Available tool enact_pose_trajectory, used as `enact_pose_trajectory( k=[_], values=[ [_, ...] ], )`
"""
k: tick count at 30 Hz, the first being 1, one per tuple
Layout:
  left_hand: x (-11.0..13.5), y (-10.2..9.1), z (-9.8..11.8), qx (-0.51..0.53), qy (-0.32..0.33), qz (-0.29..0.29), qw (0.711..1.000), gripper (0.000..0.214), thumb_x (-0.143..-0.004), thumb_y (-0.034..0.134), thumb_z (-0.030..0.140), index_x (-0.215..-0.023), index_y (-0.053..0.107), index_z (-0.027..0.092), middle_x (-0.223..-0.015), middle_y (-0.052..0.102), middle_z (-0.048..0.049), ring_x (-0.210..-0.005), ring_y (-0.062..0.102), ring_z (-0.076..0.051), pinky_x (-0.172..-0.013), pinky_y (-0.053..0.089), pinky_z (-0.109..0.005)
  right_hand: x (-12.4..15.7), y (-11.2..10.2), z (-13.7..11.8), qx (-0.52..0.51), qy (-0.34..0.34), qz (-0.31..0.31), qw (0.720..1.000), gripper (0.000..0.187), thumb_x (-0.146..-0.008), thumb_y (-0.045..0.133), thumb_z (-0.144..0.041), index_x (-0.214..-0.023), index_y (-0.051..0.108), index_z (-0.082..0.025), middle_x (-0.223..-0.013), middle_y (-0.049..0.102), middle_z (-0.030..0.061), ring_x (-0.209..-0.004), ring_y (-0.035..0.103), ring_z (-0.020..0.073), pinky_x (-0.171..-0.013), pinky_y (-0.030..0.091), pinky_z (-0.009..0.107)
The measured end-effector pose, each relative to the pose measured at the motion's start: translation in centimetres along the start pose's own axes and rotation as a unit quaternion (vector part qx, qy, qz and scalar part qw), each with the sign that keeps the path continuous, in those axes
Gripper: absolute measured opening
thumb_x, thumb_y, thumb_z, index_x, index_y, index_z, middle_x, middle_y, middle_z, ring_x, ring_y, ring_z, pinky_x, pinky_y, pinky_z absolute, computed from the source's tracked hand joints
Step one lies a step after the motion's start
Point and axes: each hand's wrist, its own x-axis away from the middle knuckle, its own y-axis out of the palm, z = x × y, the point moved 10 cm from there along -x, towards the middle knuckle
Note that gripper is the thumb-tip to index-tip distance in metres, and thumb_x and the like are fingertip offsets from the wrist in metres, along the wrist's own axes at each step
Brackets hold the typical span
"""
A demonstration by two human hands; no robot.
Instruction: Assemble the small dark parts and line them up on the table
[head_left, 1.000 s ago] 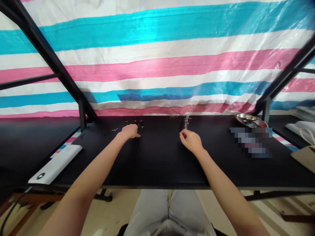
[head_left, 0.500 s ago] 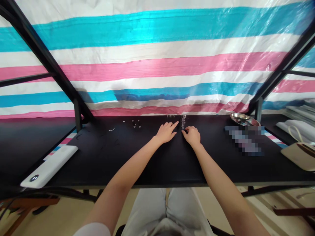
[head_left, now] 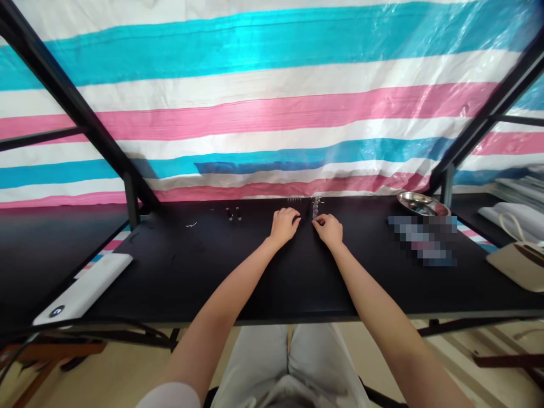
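Note:
Both hands rest far out on a black table [head_left: 263, 272]. My left hand [head_left: 284, 223] has its fingers curled down onto the tabletop, just in front of a short row of small dark pieces [head_left: 294, 200]. My right hand [head_left: 328, 228] is pinched closed at the lower end of a small string of pale beads [head_left: 315, 208] lying near the table's back edge. What, if anything, the left fingers hold is hidden. Further left sit a few tiny dark beads [head_left: 233, 213] and a bit of white thread [head_left: 191, 225].
A white power bank [head_left: 83, 289] lies at the table's left front corner. A metal dish [head_left: 420, 204] stands at the back right beside a blurred-out patch. A beige bag [head_left: 516, 263] sits at the far right. Black frame posts [head_left: 131, 198] rise against a striped tarp.
My left hand has swung from the dark beads at the left over to beside my right hand, then curled its fingers down. My right hand moved slightly forward to the bead string.

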Motion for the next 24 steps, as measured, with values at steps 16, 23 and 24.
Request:
enact_pose_trajectory(
  k=[16, 23, 24],
  values=[
    [5.0, -6.4, -3.6, 0.226, -0.097, 0.068, 0.967, 0.012, -0.077, 0.057, 0.028, -0.081, 0.061, 0.018, -0.085, 0.065, -0.0027, -0.084, 0.059, -0.015, -0.082, 0.044, -0.033, 5.3, -1.1, -8.9, 0.005, -0.241, -0.037, 0.970, 0.012, -0.077, 0.050, -0.024, -0.070, 0.057, -0.017, -0.075, 0.057, 0.0024, -0.072, 0.053, 0.0141, -0.066, 0.026, 0.026],
    [6.9, -6.8, -3.2, 0.224, -0.106, 0.068, 0.966, 0.010, -0.077, 0.058, 0.027, -0.081, 0.061, 0.019, -0.084, 0.064, -0.0021, -0.082, 0.059, -0.015, -0.078, 0.045, -0.031, 6.3, -1.0, -10.0, 0.066, -0.277, -0.046, 0.957, 0.011, -0.076, 0.049, -0.021, -0.070, 0.056, -0.017, -0.078, 0.059, 0.0044, -0.069, 0.051, 0.0145, -0.066, 0.025, 0.028],
    [7.0, -6.9, -3.0, 0.223, -0.103, 0.070, 0.967, 0.010, -0.077, 0.058, 0.027, -0.081, 0.061, 0.019, -0.084, 0.064, -0.0022, -0.082, 0.059, -0.015, -0.078, 0.045, -0.031, 6.4, -1.0, -10.2, 0.082, -0.283, -0.042, 0.955, 0.011, -0.076, 0.048, -0.020, -0.071, 0.056, -0.016, -0.079, 0.059, 0.0053, -0.069, 0.050, 0.0149, -0.066, 0.024, 0.028]
  ],
)
